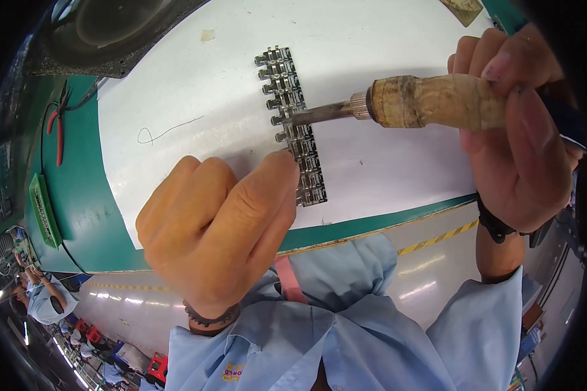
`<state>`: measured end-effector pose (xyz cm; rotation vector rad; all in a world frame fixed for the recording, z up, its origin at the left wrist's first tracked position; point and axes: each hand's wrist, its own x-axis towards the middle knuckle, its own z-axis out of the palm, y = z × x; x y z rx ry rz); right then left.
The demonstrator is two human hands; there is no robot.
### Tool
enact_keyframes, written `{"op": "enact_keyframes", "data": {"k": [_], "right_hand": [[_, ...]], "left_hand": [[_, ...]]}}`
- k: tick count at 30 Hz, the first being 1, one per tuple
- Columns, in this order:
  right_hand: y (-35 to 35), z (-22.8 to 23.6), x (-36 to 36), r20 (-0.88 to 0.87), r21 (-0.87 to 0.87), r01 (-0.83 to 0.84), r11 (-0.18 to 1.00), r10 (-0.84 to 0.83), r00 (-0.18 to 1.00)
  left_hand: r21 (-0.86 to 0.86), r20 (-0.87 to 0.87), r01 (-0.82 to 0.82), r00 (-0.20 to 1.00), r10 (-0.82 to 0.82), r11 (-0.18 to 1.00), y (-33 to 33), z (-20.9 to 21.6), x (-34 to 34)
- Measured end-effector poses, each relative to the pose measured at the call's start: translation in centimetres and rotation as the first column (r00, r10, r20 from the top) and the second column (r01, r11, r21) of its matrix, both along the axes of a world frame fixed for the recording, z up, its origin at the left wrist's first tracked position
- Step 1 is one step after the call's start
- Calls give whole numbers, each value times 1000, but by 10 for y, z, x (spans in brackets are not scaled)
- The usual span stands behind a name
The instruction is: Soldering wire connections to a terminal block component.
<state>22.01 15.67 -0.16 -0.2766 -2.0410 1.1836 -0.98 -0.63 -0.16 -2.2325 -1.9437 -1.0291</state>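
Note:
My right hand (pixel 521 143) is wrapped round the tan, tape-covered handle of a soldering iron (pixel 430 102). The iron points left, and its metal shaft ends over the middle of a row of small black-and-silver connectors (pixel 284 85). That row runs from the far side toward me on a white sheet (pixel 365 163). My left hand (pixel 222 215) is closed, thumb and forefinger pressed together at the row's left edge, just nearer to me than the iron's tip. Whatever those fingers may pinch is hidden. The fingers cover part of the nearer connectors.
A thin curled wire or line (pixel 170 129) shows on the sheet. Red-handled pliers (pixel 57 127) and a green tray (pixel 44 208) are on the green bench mat (pixel 85 225) at left. A dark round-faced device (pixel 117 26) stands far left. A co-worker (pixel 49 300) is at lower left.

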Motion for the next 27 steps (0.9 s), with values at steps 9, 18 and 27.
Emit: {"op": "enact_keyframes", "data": {"k": [9,18,27], "right_hand": [[2,0,1,10,22,-2,1000,1,1000],[-4,2,-9,11,36,-7,999,7,1000],[-4,1,-5,5,46,-14,999,14,1000]], "left_hand": [[10,-2,-20,1000,20,1000,0,1,0],[-24,-6,-73,997,73,997,1,1,3],[-17,3,-79,997,79,997,2,0,3]]}}
